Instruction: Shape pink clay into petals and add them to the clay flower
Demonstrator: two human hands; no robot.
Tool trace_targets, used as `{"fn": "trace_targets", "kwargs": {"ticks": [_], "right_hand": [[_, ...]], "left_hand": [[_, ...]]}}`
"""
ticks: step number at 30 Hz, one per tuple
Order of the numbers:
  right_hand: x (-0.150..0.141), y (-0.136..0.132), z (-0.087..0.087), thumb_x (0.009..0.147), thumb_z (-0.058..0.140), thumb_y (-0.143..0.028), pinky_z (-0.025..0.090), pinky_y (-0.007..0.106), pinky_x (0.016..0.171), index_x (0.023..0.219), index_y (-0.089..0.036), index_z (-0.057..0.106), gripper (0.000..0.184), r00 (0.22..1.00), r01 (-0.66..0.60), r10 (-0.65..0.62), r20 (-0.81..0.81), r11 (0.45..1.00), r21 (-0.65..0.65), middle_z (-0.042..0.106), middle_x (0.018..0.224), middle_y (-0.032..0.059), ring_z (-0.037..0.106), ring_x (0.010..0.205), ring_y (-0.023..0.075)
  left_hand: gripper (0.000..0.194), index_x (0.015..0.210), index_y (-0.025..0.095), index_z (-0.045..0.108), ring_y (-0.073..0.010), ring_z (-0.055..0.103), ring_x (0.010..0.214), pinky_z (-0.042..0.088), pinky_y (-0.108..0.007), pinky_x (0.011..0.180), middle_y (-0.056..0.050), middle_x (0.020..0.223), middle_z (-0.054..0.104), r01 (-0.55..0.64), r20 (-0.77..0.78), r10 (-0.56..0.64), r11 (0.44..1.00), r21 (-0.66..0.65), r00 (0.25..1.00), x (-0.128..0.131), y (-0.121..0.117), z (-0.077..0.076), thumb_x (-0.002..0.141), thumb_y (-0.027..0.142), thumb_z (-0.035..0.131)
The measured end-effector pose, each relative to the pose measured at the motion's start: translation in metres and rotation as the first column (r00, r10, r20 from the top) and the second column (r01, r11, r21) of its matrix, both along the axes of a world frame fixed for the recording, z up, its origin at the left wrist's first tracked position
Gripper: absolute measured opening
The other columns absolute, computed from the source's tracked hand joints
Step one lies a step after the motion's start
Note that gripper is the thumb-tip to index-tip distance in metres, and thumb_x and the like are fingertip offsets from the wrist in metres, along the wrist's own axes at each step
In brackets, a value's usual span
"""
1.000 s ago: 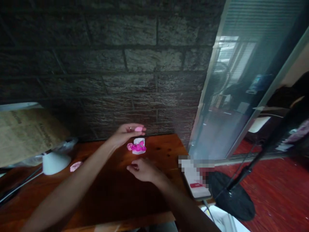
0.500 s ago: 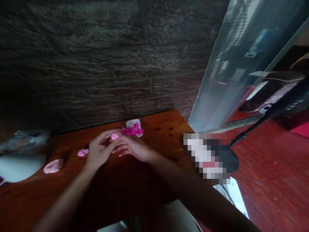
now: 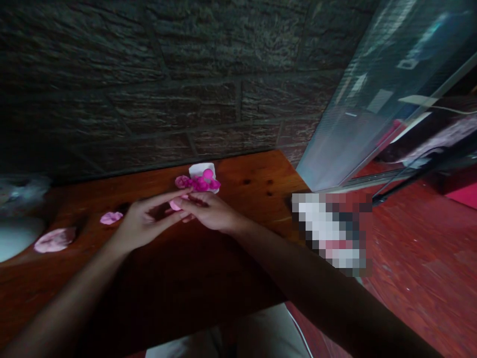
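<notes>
Between my two hands is a small light-pink piece (image 3: pixel 178 203), which looks like modelling clay. My left hand (image 3: pixel 147 219) curls round its left side, thumb below and fingers above. From the right, my right hand (image 3: pixel 210 210) pinches its edge with thumb and fingertips. Just beyond the fingers, magenta balls and lumps (image 3: pixel 203 183) lie on a small white tray (image 3: pixel 201 168). A crumpled pink lump (image 3: pixel 182 182) touches their left side. On the table left of my left hand are a flat pink piece (image 3: pixel 111 218) and a larger pale-pink one (image 3: pixel 55 240).
The wooden table (image 3: pixel 249 174) meets a dark stone-block wall (image 3: pixel 208 99). A white rounded object (image 3: pixel 18 238) and clear plastic wrapping (image 3: pixel 26 191) stand at the far left. Beyond the right edge are a blurred-out patch (image 3: pixel 331 233), a glass panel (image 3: pixel 335 124) and red flooring (image 3: pixel 417 248).
The view has shifted, so the table things appear farther left and higher. My hands still hold the pink piece, with the right fingers now closed over its right edge. The crumpled pink lump now shows.
</notes>
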State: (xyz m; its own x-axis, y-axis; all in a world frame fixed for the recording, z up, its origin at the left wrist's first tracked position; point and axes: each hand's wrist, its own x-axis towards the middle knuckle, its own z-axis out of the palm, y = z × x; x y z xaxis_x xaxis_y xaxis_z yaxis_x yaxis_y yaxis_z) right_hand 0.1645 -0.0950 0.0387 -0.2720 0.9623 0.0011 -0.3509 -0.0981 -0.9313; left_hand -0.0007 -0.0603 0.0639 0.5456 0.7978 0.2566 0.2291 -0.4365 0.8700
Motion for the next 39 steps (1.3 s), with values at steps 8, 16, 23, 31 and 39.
{"fn": "trace_targets", "kwargs": {"ticks": [8, 16, 23, 31, 39], "right_hand": [[0.000, -0.006, -0.001, 0.082, 0.081, -0.036, 0.053, 0.022, 0.068, 0.086, -0.018, 0.074, 0.020, 1.000, 0.004, -0.004, -0.003, 1.000, -0.019, 0.068, 0.077, -0.0018, 0.061, 0.071, 0.0097], [0.003, -0.005, -0.003, 0.081, 0.082, -0.039, 0.053, 0.029, 0.086, 0.099, -0.021, 0.074, 0.026, 0.935, -0.216, 0.168, -0.313, 0.968, -0.125, 0.076, 0.098, 0.0030, 0.068, 0.092, 0.0145], [-0.003, -0.014, -0.006, 0.074, 0.087, -0.040, 0.051, 0.027, 0.088, 0.101, -0.024, 0.076, 0.034, 0.882, -0.250, 0.171, -0.440, 0.960, -0.127, 0.076, 0.108, 0.0016, 0.066, 0.102, 0.0139], [-0.003, -0.011, -0.004, 0.066, 0.093, -0.030, 0.050, 0.021, 0.080, 0.087, -0.023, 0.079, 0.027, 0.915, -0.114, 0.053, -0.400, 0.985, -0.131, 0.076, 0.087, -0.0019, 0.065, 0.080, 0.0086], [-0.007, -0.017, -0.002, 0.069, 0.090, -0.032, 0.052, 0.030, 0.088, 0.088, -0.023, 0.081, 0.023, 0.967, -0.104, 0.105, -0.232, 0.994, 0.019, 0.078, 0.089, 0.0009, 0.068, 0.088, 0.0136]], "left_hand": [[0.046, 0.111, 0.027, 0.079, -0.0267, 0.076, 0.097, 0.061, -0.041, 0.094, -0.006, 0.110, 0.080, 0.054, -0.044, -0.054, 0.999, -0.009, 0.998, -0.008, 0.009, -0.004, 0.067, 0.038, 0.088], [0.038, 0.093, 0.017, 0.078, -0.0198, 0.075, 0.075, 0.062, -0.030, 0.073, -0.006, 0.087, 0.081, -0.045, 0.011, 0.043, 0.979, 0.198, 0.999, -0.012, 0.013, -0.007, 0.068, 0.044, 0.087], [0.033, 0.086, 0.013, 0.076, -0.0190, 0.074, 0.075, 0.060, -0.027, 0.070, -0.009, 0.085, 0.080, -0.025, 0.135, -0.001, 0.982, 0.185, 0.991, -0.009, 0.010, -0.010, 0.072, 0.042, 0.086], [0.036, 0.119, 0.017, 0.074, -0.0235, 0.073, 0.109, 0.058, -0.032, 0.094, -0.013, 0.121, 0.076, 0.231, 0.168, -0.243, 0.969, 0.090, 0.955, -0.010, 0.011, -0.010, 0.088, 0.036, 0.073], [0.049, 0.123, 0.020, 0.074, -0.0267, 0.071, 0.117, 0.057, -0.037, 0.101, -0.012, 0.127, 0.072, 0.415, 0.100, -0.411, 0.909, -0.029, 0.906, -0.017, 0.012, 0.000, 0.075, 0.028, 0.086]]}}
